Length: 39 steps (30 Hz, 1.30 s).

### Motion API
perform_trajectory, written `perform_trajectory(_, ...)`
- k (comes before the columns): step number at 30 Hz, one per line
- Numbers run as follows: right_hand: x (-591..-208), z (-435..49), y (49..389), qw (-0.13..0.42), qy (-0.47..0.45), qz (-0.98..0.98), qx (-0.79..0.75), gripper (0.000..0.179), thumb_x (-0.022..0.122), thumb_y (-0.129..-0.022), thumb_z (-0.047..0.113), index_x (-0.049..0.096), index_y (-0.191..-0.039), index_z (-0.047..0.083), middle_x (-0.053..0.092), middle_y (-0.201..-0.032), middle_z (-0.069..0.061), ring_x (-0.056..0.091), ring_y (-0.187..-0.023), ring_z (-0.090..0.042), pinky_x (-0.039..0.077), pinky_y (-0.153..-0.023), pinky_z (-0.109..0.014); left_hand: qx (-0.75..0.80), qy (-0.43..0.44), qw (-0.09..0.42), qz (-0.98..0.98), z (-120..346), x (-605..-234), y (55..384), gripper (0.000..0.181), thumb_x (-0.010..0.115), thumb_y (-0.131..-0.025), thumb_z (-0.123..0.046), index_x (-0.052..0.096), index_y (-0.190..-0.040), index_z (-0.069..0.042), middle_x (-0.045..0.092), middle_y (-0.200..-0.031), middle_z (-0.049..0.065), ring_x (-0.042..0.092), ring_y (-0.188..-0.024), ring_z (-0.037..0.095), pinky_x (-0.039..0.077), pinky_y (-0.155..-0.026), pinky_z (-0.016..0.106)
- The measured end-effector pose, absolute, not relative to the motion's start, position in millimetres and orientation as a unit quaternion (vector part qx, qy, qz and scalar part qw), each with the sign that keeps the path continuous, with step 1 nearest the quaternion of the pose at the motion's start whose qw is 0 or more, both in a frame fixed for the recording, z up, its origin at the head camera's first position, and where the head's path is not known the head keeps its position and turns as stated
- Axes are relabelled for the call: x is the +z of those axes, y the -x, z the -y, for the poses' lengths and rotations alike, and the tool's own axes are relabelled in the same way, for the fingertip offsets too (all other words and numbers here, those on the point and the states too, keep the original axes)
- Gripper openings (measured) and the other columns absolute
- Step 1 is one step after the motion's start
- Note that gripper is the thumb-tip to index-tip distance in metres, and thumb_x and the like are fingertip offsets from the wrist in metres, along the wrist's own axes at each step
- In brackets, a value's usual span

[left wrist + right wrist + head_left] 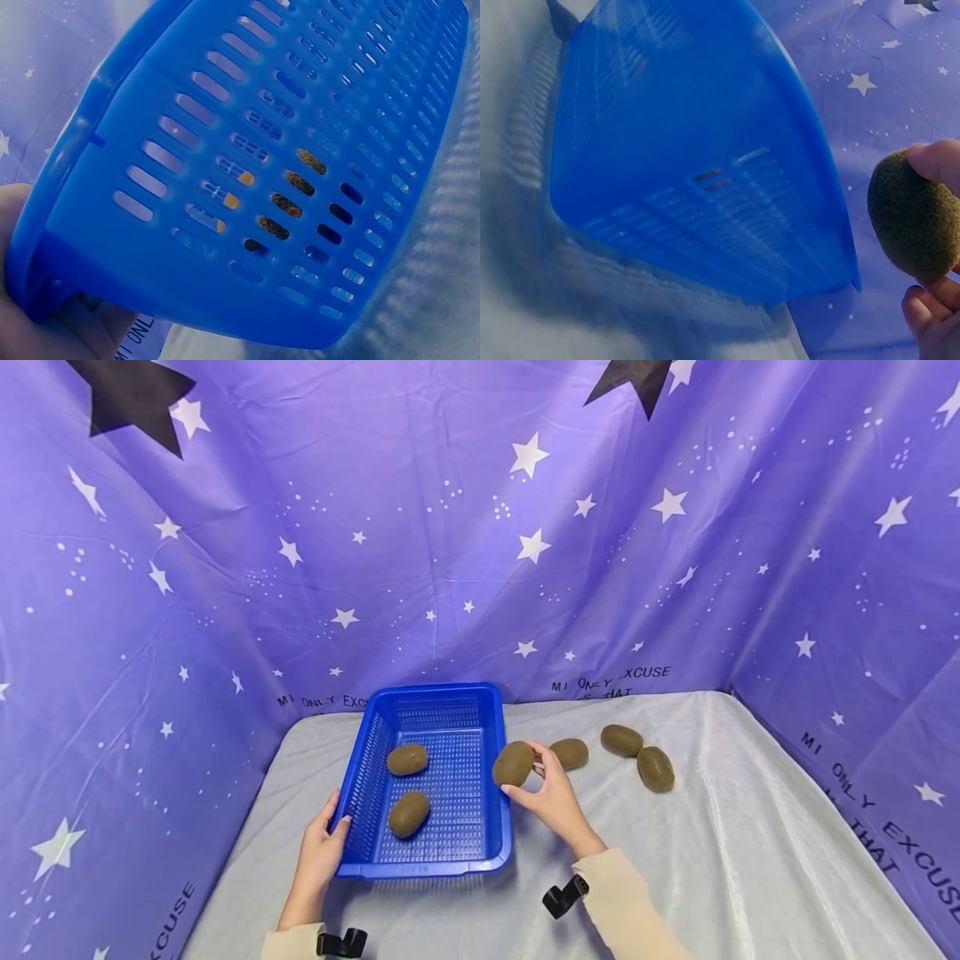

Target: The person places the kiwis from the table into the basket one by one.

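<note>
A blue plastic basket (423,868) with slotted walls stands on the cloth, and two brown kiwis (407,760) lie inside it. My left hand (318,852) grips the basket's left rim near the front corner; the left wrist view shows the rim (56,172) between thumb and fingers. Over the basket's right rim, my right hand (553,795) holds another kiwi (513,764) between thumb and fingertips. In the right wrist view this fuzzy kiwi (911,217) is beside the basket's upper edge, apart from it. Part of it is hidden by the fingers.
Just behind the right hand, a kiwi (572,753) lies on the white cloth (720,827). Farther right, two more kiwis (622,740) lie touching. A purple star-printed curtain (450,527) encloses the back and both sides.
</note>
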State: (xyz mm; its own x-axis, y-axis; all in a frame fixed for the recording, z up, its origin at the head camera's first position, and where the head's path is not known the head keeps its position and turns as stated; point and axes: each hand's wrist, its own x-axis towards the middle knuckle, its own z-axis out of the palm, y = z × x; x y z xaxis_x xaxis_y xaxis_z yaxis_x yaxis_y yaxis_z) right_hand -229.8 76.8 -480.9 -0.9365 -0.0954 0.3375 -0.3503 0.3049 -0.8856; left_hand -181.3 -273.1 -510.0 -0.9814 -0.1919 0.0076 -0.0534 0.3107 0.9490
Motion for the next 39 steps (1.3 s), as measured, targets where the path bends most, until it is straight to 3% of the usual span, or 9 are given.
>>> perform_trajectory(6, -494.7, -67.6, 237.5, 0.093, -0.153, 0.804, 0.566, 0.077, 0.081, -0.072, 0.018, 0.042, -0.137, 0.003, 0.047, -0.134, -0.016, 0.046, -0.124, -0.032, 0.039, -0.102, -0.049, -0.582, -0.076, 0.054, 0.808, 273.9, -509.6, 180.8, 0.055, 0.041, -0.097, 0.001, 0.019, -0.147, 0.005, 0.019, -0.153, 0.023, 0.016, -0.141, 0.035, 0.017, -0.114, 0.047)
perform_trajectory(17, -500.5, -53.4, 235.7, 0.069, -0.168, 0.818, 0.546, 0.08, 0.081, -0.073, 0.021, 0.041, -0.138, 0.002, 0.045, -0.136, -0.02, 0.049, -0.12, -0.034, 0.041, -0.1, -0.048, -0.584, -0.077, 0.054, 0.806, 273.6, -509.3, 181.4, 0.054, 0.04, -0.097, 0.001, 0.019, -0.147, 0.005, 0.018, -0.152, 0.023, 0.016, -0.141, 0.035, 0.017, -0.113, 0.048)
perform_trajectory(22, -502.0, -49.8, 236.7, 0.059, -0.17, 0.831, 0.526, 0.081, 0.082, -0.072, 0.024, 0.04, -0.139, 0.004, 0.044, -0.136, -0.018, 0.048, -0.122, -0.031, 0.041, -0.102, -0.042, -0.579, -0.079, 0.054, 0.81, 273.7, -508.8, 180.6, 0.055, 0.041, -0.097, 0.002, 0.02, -0.147, 0.005, 0.019, -0.152, 0.024, 0.017, -0.141, 0.036, 0.018, -0.113, 0.049)
perform_trajectory(31, -506.5, -49.5, 236.5, 0.084, -0.189, 0.848, 0.489, 0.08, 0.08, -0.073, 0.029, 0.042, -0.14, 0.006, 0.045, -0.138, -0.016, 0.041, -0.126, -0.032, 0.041, -0.1, -0.048, -0.581, -0.084, 0.054, 0.808, 272.2, -508.7, 180.2, 0.055, 0.041, -0.096, 0.002, 0.02, -0.147, 0.004, 0.02, -0.152, 0.023, 0.018, -0.14, 0.035, 0.02, -0.112, 0.048)
perform_trajectory(39, -511.5, -50.1, 235.7, 0.099, -0.187, 0.83, 0.516, 0.07, 0.077, -0.077, 0.021, 0.045, -0.136, 0.004, 0.045, -0.136, -0.019, 0.045, -0.123, -0.033, 0.045, -0.097, -0.045, -0.581, -0.082, 0.051, 0.808, 273.5, -510.5, 181.8, 0.055, 0.041, -0.097, 0.002, 0.02, -0.147, 0.005, 0.018, -0.153, 0.023, 0.016, -0.141, 0.035, 0.017, -0.113, 0.049)
